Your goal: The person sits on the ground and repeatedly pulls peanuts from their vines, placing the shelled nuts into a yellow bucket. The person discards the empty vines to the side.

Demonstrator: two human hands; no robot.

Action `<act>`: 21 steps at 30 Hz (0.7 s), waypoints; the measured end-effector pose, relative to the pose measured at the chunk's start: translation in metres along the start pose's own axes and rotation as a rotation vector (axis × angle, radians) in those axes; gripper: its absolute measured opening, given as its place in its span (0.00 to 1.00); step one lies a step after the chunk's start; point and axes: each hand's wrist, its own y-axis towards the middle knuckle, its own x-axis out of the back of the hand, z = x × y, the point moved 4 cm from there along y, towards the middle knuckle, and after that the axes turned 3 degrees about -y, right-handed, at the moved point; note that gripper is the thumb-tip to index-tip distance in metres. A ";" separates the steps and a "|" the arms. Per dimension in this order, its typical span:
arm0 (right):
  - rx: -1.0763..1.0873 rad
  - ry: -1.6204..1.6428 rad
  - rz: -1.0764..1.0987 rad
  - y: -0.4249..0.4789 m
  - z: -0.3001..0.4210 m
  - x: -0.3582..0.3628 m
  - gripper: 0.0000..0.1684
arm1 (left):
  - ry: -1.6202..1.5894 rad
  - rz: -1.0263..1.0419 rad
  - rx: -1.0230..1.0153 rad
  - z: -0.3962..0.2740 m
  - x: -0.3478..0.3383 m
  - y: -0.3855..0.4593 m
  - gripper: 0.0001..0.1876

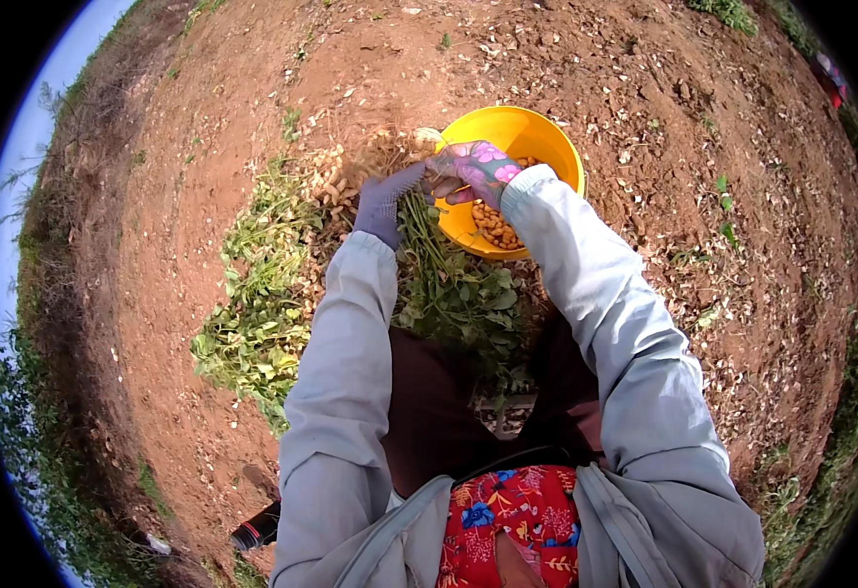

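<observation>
My left hand, in a purple-grey knit glove, is closed around a bunch of uprooted peanut plants. Their leafy stems hang down between my knees, while the tangled roots and pods point away from me. Curled fingers of my right hand, in a pink-flowered glove, meet the bunch at the near left side of a yellow bucket. Whether a pod is pinched there is hidden. Loose peanuts lie in the bucket's bottom, partly covered by my right hand and sleeve.
More peanut plants lie heaped to my left, with pods at the far end. Brown soil strewn with dry leaf bits surrounds me. A dark cylindrical object lies by my left elbow. Green plants line the field's edges.
</observation>
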 end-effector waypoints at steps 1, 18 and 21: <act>-0.035 0.071 -0.061 0.000 -0.002 -0.001 0.16 | -0.011 -0.001 0.004 0.001 0.000 0.000 0.14; 0.153 0.292 -0.319 -0.004 0.010 -0.013 0.12 | -0.120 0.110 -0.051 0.007 -0.013 0.009 0.12; 0.202 0.038 -0.442 0.004 0.013 -0.010 0.14 | -0.202 0.161 -0.070 0.005 -0.024 0.006 0.12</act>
